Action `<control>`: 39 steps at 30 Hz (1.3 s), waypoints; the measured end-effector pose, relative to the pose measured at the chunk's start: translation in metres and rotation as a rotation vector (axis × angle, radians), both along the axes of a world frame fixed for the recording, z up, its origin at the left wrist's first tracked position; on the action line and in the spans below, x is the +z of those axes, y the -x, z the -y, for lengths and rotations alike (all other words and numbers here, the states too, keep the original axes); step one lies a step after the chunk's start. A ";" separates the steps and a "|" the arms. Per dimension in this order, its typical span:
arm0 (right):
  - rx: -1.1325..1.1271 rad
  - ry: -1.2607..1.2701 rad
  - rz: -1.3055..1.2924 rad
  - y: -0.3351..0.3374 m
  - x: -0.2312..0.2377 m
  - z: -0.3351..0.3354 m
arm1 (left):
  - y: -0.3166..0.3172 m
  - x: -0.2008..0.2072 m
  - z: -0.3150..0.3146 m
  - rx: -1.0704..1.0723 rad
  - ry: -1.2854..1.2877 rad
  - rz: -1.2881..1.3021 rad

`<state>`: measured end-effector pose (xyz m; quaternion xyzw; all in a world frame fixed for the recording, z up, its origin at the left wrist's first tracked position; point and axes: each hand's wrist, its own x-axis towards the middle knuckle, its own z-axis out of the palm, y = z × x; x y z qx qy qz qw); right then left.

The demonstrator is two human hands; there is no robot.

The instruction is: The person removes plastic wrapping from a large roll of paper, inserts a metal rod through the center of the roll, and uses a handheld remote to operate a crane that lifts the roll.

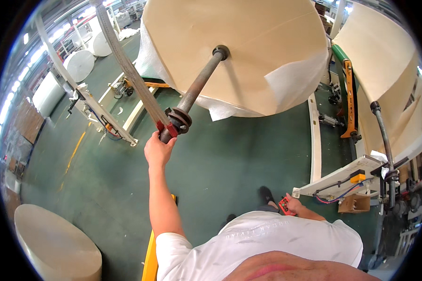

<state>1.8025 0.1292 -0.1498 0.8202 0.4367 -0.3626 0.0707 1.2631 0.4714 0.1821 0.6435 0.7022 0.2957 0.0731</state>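
Observation:
A large paper roll [201, 33] with a tan end face takes up the top of the head view, torn white wrapping hanging at its lower edge. From its core a steel shaft [199, 89] sticks out toward me. A grey lifting sling [131, 70] with a red end [166, 129] loops round the shaft near its collar [179, 119]. My left hand [158, 151] is closed round the shaft's near end, just below the sling's red part. Down by my right side, my right hand [294, 204] grips a red remote control [286, 207] with buttons.
Another roll on a shaft [383, 136] stands at right, beside an orange arm [349, 98] and a white machine frame [337, 178]. An open cardboard box [354, 203] sits under that frame. A white roll [56, 241] lies lower left, near a yellow bar [151, 257]. A white post frame [103, 112] stands left.

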 end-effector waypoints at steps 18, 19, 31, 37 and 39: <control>0.330 0.178 -0.091 -0.038 -0.103 -0.258 | 0.008 -0.055 -0.039 0.122 -0.026 0.007; 0.340 0.176 -0.115 -0.035 -0.106 -0.289 | 0.009 -0.057 -0.041 0.143 0.004 0.007; 0.584 0.177 -0.223 0.043 -0.105 -0.518 | 0.022 -0.067 -0.052 0.226 0.127 0.132; 0.726 0.225 -0.041 0.020 -0.125 -0.528 | 0.024 -0.067 -0.050 0.205 0.087 0.187; 0.660 0.271 -0.067 0.010 -0.137 -0.521 | 0.026 -0.068 -0.050 0.188 0.074 0.151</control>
